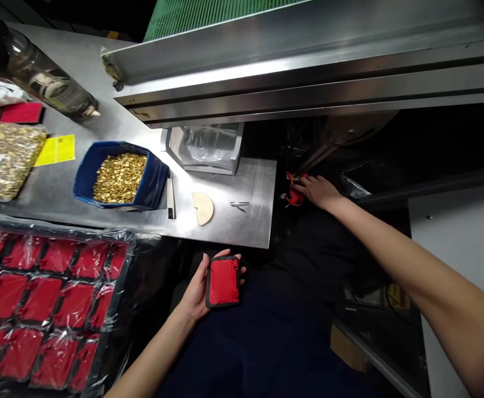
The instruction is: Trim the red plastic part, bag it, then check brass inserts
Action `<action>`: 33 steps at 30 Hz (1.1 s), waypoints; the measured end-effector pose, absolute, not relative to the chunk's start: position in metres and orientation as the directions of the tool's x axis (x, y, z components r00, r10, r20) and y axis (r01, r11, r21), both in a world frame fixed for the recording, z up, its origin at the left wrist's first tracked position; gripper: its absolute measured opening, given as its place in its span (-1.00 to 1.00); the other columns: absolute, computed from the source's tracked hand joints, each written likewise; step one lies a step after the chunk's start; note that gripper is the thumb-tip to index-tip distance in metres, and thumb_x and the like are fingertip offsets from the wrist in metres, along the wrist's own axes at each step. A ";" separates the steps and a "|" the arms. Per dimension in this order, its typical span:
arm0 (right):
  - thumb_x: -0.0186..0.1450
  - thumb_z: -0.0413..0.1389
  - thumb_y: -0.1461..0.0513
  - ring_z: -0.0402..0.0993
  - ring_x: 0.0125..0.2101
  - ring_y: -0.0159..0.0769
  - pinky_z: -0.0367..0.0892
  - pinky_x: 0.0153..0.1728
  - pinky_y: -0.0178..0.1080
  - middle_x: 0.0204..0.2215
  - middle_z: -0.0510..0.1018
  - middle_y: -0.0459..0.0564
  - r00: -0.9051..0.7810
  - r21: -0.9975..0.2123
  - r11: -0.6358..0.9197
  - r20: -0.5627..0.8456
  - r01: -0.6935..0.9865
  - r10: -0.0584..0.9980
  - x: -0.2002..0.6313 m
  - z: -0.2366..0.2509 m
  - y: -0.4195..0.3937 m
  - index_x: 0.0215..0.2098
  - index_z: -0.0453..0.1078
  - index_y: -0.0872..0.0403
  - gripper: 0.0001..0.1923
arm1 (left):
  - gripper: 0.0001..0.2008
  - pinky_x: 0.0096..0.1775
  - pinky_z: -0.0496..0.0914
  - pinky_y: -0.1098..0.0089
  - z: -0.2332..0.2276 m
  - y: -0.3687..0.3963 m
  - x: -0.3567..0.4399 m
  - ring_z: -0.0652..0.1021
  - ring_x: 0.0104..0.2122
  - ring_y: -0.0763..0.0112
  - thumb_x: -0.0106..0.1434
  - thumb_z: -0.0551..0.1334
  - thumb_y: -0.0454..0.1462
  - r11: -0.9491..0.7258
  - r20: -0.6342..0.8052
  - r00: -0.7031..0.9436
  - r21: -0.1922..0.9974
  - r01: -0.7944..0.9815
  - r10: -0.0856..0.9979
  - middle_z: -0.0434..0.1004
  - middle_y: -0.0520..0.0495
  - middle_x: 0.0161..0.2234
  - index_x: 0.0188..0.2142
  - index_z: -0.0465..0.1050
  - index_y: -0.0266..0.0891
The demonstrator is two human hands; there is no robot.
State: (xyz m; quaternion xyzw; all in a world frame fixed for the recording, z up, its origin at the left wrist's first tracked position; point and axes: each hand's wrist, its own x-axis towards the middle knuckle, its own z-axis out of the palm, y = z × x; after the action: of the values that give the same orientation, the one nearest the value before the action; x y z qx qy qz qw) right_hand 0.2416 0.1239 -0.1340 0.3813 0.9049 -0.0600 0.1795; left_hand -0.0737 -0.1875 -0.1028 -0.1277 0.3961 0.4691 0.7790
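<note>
My left hand (198,287) is closed around the edges of a flat red plate with a black border (224,282), which looks like a device cover and faces up above my lap. Past the table's right end, my right hand (318,190) reaches into the dark space under the metal frame. Its fingers rest on an orange-handled tool (295,196), whose kind is hard to make out; shadow partly hides the grip. Nearby on the table lie a small metal clip-like piece (239,204), a cream half-round pad (203,209) and a white-and-black cutter-like tool (171,197).
A blue bin (152,182) of small brass-coloured parts stands beside a clear-fronted grey bin (208,166). At lower left, a plastic-lined crate (119,309) holds several red covers. A metal conveyor frame (266,94) overhangs the table. A bottle (53,77) and a bag of brass parts (9,149) are far left.
</note>
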 end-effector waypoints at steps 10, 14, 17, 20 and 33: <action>0.45 -0.07 0.30 0.44 -0.03 -0.01 0.16 0.08 -0.01 0.01 0.58 0.21 -0.832 0.031 0.885 -0.328 0.465 0.448 0.239 -0.121 0.122 0.30 0.31 0.17 -0.52 | -0.45 0.14 0.48 0.08 -0.097 -0.204 -0.076 0.58 0.15 0.03 0.41 0.24 0.00 0.520 -0.704 0.182 0.300 -0.800 0.686 0.52 -0.26 0.25 0.29 0.34 -0.16; 0.37 0.03 0.30 0.47 -0.20 -0.11 0.21 -0.13 -0.12 -0.12 0.58 0.18 -0.887 -0.061 0.953 -0.387 0.296 0.251 0.225 -0.059 0.058 -0.06 0.50 0.13 -0.75 | -0.44 0.04 0.53 0.21 -0.096 -0.210 -0.077 0.62 0.05 0.15 0.38 0.30 -0.05 0.549 -0.710 0.147 0.378 -0.746 0.689 0.58 -0.23 0.17 0.30 0.33 -0.12; 0.26 0.14 0.26 0.52 -0.18 -0.03 0.25 -0.12 -0.09 -0.16 0.60 0.26 -0.869 -0.207 0.945 -0.479 0.252 0.127 0.202 -0.019 -0.004 -0.21 0.52 0.20 -0.81 | -0.45 0.00 0.54 0.23 -0.097 -0.209 -0.076 0.63 0.00 0.18 0.37 0.30 -0.04 0.557 -0.705 0.136 0.411 -0.722 0.696 0.59 -0.23 0.14 0.28 0.35 -0.12; 0.24 0.14 0.22 0.56 -0.41 -0.08 0.21 -0.39 -0.14 -0.38 0.62 0.16 -0.731 -0.291 0.870 -0.674 0.398 0.108 0.178 0.006 -0.049 -0.28 0.53 0.19 -0.81 | -0.43 -0.02 0.54 0.26 -0.100 -0.209 -0.075 0.63 -0.01 0.16 0.34 0.33 -0.05 0.573 -0.690 0.125 0.470 -0.671 0.713 0.58 -0.24 0.14 0.28 0.34 -0.12; 0.35 0.09 0.09 0.62 -0.49 -0.06 0.06 -0.56 -0.21 -0.50 0.66 0.12 -0.526 -0.331 0.706 -0.847 0.626 0.069 0.144 0.058 -0.053 -0.42 0.55 0.12 -0.67 | -0.31 0.13 0.41 0.22 -0.105 -0.211 -0.077 0.55 0.09 0.09 0.30 0.32 0.06 0.593 -0.610 0.072 0.726 -0.349 0.789 0.53 -0.15 0.15 0.34 0.23 -0.02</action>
State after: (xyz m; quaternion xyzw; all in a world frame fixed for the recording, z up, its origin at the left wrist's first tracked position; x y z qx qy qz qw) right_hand 0.1436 -0.0530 0.0577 0.2137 0.8135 -0.3184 0.4373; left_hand -0.0766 -0.2114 -0.1052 0.2008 0.5484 0.4042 0.7039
